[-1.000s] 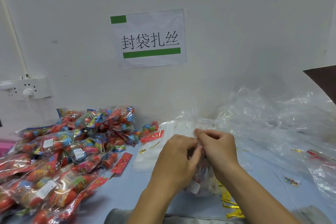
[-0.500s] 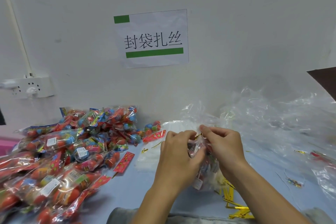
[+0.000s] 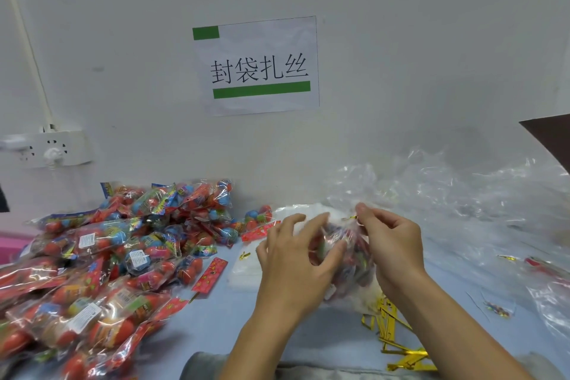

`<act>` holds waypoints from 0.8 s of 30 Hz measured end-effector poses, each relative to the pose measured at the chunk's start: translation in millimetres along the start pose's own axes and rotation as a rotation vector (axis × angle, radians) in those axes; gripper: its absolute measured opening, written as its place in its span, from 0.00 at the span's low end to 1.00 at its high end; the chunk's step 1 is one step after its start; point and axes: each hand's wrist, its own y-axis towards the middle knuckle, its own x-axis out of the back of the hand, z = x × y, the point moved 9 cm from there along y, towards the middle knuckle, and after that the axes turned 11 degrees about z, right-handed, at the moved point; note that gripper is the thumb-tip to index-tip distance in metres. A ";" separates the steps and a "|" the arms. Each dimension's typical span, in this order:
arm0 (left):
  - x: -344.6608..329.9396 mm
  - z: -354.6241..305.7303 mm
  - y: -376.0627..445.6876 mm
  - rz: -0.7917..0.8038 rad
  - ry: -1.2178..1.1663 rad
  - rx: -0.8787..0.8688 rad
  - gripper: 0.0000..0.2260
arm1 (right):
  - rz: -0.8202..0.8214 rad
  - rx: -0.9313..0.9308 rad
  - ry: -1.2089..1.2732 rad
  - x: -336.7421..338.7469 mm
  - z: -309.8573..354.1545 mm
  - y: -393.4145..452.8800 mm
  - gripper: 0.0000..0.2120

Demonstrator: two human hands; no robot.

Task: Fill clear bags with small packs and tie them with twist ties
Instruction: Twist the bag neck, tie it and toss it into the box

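A: Nearest you, at the table's near edge, loose gold twist ties (image 3: 389, 322) lie as thin, flat foil strips, partly under your right wrist.

B: Hands?

A: Your right hand (image 3: 393, 244) pinches a gold tie (image 3: 349, 218) at the neck of the filled clear bag (image 3: 350, 256). Your left hand (image 3: 294, 259) is half open, fingers loosely curved beside the bag; whether it touches it, I cannot tell. The bag sits mid-table between both hands.

B: Risk?

A: The film looks slick and crinkly. With only one hand pinching, the gathered neck may spring open or the tie slip off, spilling packs.

B: Farther out?

A: Glossy red-and-blue small packs (image 3: 92, 259) are heaped towards the left edge; crumpled empty clear bags (image 3: 462, 194) pile at the far right, against the wall.
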 end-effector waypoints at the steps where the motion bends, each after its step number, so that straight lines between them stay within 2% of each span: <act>1: 4.7 4.9 0.0 -0.037 -0.017 0.041 0.27 | -0.031 0.004 -0.006 2.7 1.1 0.0 0.09; 3: 13.1 17.1 -1.0 -0.107 -0.131 0.131 0.35 | -0.089 -0.022 -0.011 9.5 -0.5 0.1 0.13; 5: 12.7 27.4 -1.6 -0.109 -0.389 0.197 0.41 | -0.130 -0.078 0.009 15.7 -4.7 1.7 0.15; 7: 1.3 30.9 -1.6 -0.030 -0.667 0.216 0.45 | -0.132 -0.130 0.076 16.2 -9.4 3.5 0.15; 9: -14.3 24.4 -0.3 0.084 -0.878 0.163 0.49 | -0.112 -0.169 0.135 11.6 -14.0 3.1 0.14; 11: -27.0 18.0 0.9 0.164 -0.989 0.083 0.49 | -0.087 -0.176 0.155 4.9 -16.4 1.8 0.14; 13: -24.8 15.3 2.5 0.130 -1.030 0.012 0.43 | -0.057 -0.166 0.159 -2.6 -15.1 -0.3 0.14; 16: -12.3 20.7 2.2 -0.021 -1.092 0.030 0.34 | 0.100 -0.155 0.227 -22.8 -14.1 -1.8 0.17; 19: -5.6 34.5 1.0 -0.126 -1.184 0.154 0.35 | 0.367 -0.153 0.229 -48.8 -8.8 -9.8 0.21; 22: -9.8 43.9 0.2 -0.115 -1.335 0.269 0.38 | 0.561 -0.147 0.135 -59.1 -2.0 -16.5 0.24; 24: -10.9 45.0 -1.6 -0.118 -1.423 0.315 0.35 | 0.598 -0.152 -0.065 -55.5 -1.0 -16.8 0.22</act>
